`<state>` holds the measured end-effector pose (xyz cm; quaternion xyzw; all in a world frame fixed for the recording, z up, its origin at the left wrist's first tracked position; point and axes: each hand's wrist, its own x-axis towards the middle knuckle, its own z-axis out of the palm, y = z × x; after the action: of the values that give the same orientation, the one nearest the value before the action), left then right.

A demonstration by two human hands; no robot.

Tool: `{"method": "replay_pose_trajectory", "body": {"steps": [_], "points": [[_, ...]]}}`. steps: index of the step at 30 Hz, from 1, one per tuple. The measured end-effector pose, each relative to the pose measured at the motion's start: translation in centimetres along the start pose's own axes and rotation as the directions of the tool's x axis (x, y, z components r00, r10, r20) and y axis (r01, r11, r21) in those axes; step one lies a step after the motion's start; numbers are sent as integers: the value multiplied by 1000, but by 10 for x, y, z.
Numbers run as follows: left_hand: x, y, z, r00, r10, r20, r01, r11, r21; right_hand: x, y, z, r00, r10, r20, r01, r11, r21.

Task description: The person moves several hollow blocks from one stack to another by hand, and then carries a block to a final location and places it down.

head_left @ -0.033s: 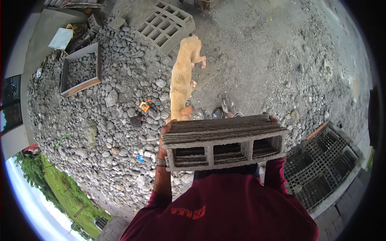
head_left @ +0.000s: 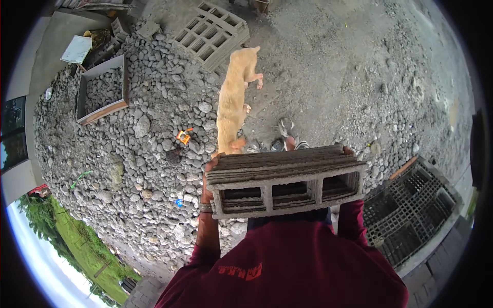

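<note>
Held up in front of my chest is a grey concrete hollow block (head_left: 287, 172) with three cavities facing up toward me. Its long side is rough and ridged; I cannot tell whether it is one block or several pressed together. My left hand (head_left: 211, 165) is closed round its left end, a band on the wrist. Only a bit of my right hand (head_left: 348, 150) shows at the far right corner, gripping the block there; the rest is hidden behind it. Just beyond the block's left side stands a tan dog (head_left: 233, 97), its head partly hidden.
Loose stones (head_left: 144, 169) cover the ground to the left, with a wooden frame (head_left: 126, 82) on them. More hollow blocks (head_left: 210, 33) are stacked ahead. At the right lie a mesh grate (head_left: 400, 215) and grey blocks (head_left: 436, 269). My feet (head_left: 290, 143) show just past the block.
The dog's tail has swung out to the right. A little more of my feet shows beyond the block. Both hands keep their hold on the block.
</note>
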<state>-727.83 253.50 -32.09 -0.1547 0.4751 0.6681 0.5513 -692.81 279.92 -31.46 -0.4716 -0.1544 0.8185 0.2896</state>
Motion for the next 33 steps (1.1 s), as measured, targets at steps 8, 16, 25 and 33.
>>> {"method": "replay_pose_trajectory", "body": {"steps": [8, 16, 25, 33], "points": [[64, 59, 24, 997, 45, -57, -43, 999, 33, 98, -49, 108, 997, 70, 11, -70, 997, 6], [113, 133, 23, 999, -44, 5, 44, 977, -208, 170, -75, 189, 983, 184, 4, -184, 981, 57], [143, 171, 52, 993, 18, -116, -32, 993, -116, 180, -116, 240, 976, 219, 5, -219, 974, 59], [140, 200, 85, 1000, -6, 21, 6, 1000, 11, 198, -114, 194, 978, 170, 117, -182, 978, 102]]}}
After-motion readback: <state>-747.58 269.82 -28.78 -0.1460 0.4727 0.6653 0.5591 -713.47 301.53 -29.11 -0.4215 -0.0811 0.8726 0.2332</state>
